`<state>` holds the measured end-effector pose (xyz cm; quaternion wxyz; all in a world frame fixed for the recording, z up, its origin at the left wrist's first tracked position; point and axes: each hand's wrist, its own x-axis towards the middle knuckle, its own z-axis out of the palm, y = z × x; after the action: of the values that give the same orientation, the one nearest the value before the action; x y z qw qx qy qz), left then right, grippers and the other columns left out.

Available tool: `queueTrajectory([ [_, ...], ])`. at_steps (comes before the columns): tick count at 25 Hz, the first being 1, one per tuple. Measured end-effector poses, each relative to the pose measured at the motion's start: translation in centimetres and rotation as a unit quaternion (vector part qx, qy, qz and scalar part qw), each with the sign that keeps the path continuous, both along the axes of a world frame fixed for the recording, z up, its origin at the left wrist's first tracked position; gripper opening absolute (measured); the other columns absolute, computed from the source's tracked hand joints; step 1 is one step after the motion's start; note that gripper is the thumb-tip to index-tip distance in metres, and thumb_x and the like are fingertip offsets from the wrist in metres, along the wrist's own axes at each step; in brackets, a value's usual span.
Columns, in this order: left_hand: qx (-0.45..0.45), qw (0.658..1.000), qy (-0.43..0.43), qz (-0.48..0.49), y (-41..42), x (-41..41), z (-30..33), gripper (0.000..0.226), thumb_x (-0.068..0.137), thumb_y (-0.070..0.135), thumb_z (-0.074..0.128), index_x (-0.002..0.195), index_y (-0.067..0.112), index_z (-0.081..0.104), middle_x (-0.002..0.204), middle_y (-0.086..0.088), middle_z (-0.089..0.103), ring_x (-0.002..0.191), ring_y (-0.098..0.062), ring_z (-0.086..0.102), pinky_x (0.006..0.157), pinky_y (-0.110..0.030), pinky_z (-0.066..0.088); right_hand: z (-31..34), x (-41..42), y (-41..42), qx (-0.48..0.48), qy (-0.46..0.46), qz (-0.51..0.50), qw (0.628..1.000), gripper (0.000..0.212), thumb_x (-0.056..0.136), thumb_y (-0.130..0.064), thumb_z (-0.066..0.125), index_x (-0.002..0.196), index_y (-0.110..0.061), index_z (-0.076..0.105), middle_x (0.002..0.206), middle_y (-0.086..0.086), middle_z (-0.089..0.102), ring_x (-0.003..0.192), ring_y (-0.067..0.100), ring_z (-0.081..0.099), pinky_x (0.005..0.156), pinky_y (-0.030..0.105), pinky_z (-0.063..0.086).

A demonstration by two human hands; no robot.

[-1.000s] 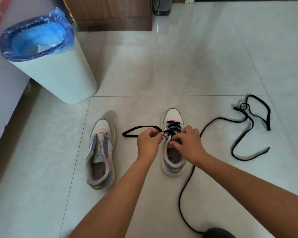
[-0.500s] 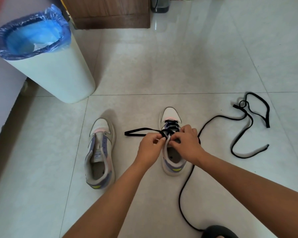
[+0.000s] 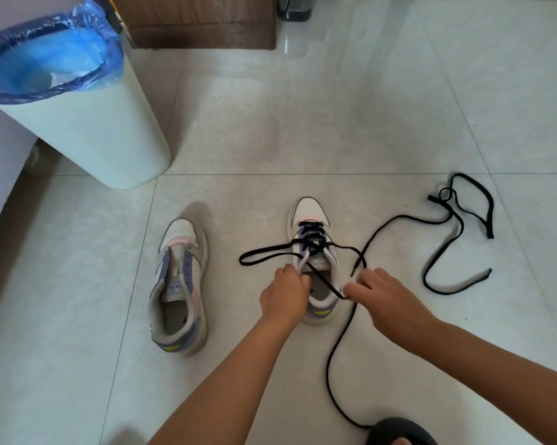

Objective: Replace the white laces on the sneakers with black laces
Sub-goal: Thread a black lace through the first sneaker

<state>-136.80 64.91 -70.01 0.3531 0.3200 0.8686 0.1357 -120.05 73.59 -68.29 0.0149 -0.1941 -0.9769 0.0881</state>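
Pale glossy floor tiles [image 3: 302,130] fill most of the view, with thin dark joints between them. I am looking down at two sneakers standing on the floor, toes pointing away from me.

My left hand [image 3: 283,298] is curled at the left edge of the collar of the right sneaker [image 3: 312,220], and its fingers grip the shoe there. My right hand [image 3: 383,297] is just beside the same shoe on its right side. Its fingertips are closed together and they pinch the black lace [image 3: 327,285], which runs tight from the eyelets, across the opening of the shoe, to my fingers. This lace is already crossed through the front eyelets. One end of it makes a long flat loop on the floor to the left of the shoe, between the two sneakers. On the right side it makes a small loop near my right hand.

A second black lace [image 3: 444,239] lies loose on the tiles to the right, with curls and a small knot at the far end. A black strand also runs along the floor toward me to a dark round object [image 3: 399,430] at the bottom edge; I cannot tell what this object is.

The left sneaker [image 3: 179,284] stands well apart on the left, with no lace in its eyelets and its tongue open.

Farther left there is a white trash bin [image 3: 90,133] with a blue plastic liner [image 3: 52,56]. Behind it I see the base of wooden furniture [image 3: 203,30].
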Motion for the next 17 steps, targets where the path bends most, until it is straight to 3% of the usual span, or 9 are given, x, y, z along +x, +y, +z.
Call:
queueTrajectory([
  [2,0.0,1.0,-0.002,-0.002,0.2,-0.3,0.0,0.033,0.097,0.025,0.032,0.116,0.007,0.051,0.117,-0.011,0.053,0.1,-0.029,0.056,0.075,-0.032,0.038,0.3,5.2,-0.5,0.05,-0.041,0.066,0.996,0.06,0.045,0.015,0.05,0.093,-0.021,0.055,0.081,-0.002,0.044,0.07,0.017,0.036,0.052,0.023,0.032],
  [5,0.001,1.0,0.005,-0.01,0.1,-0.2,0.0,0.033,0.098,0.025,0.032,0.117,0.006,0.051,0.118,-0.012,0.053,0.101,-0.029,0.056,0.076,-0.031,0.038,-1.0,14.1,-0.9,0.118,-0.101,0.113,0.981,0.043,0.069,0.007,0.029,0.097,-0.019,0.049,0.085,0.0,0.038,0.072,0.02,0.036,0.051,0.027,0.045],
  [9,0.005,1.0,0.003,-0.005,0.0,-0.2,-0.1,0.032,0.098,0.025,0.033,0.115,0.005,0.051,0.114,-0.012,0.054,0.098,-0.029,0.056,0.074,-0.03,0.037,-2.6,20.1,0.2,0.153,-0.136,0.098,0.974,0.038,0.09,-0.004,0.015,0.099,-0.02,0.048,0.085,0.0,0.042,0.071,0.019,0.04,0.058,0.029,0.042],
  [11,0.013,1.0,-0.007,0.002,0.0,-0.2,-0.2,0.031,0.097,0.025,0.033,0.112,0.006,0.052,0.112,-0.012,0.054,0.097,-0.029,0.056,0.073,-0.03,0.038,-2.4,16.7,0.4,0.125,-0.073,0.057,0.988,0.032,0.098,-0.019,0.018,0.104,-0.019,0.05,0.088,0.002,0.055,0.076,0.022,0.053,0.064,0.032,0.047],
  [13,0.018,1.0,-0.016,0.005,-0.1,-0.1,-0.4,0.03,0.096,0.025,0.035,0.11,0.006,0.053,0.11,-0.012,0.055,0.096,-0.029,0.056,0.073,-0.031,0.038,-1.6,10.1,0.0,0.08,0.037,-0.011,0.996,0.03,0.1,-0.032,0.026,0.105,-0.017,0.052,0.086,0.004,0.061,0.078,0.023,0.055,0.064,0.033,0.049],
  [17,0.016,1.0,-0.024,0.006,0.1,-0.2,-0.6,0.03,0.094,0.027,0.037,0.108,0.006,0.055,0.107,-0.012,0.056,0.093,-0.029,0.057,0.072,-0.032,0.039,-0.5,-2.7,-0.6,0.033,0.144,-0.103,0.984,0.026,0.081,-0.033,0.052,0.085,-0.011,0.066,0.08,0.008,0.057,0.069,0.027,0.054,0.058,0.033,0.047],
])
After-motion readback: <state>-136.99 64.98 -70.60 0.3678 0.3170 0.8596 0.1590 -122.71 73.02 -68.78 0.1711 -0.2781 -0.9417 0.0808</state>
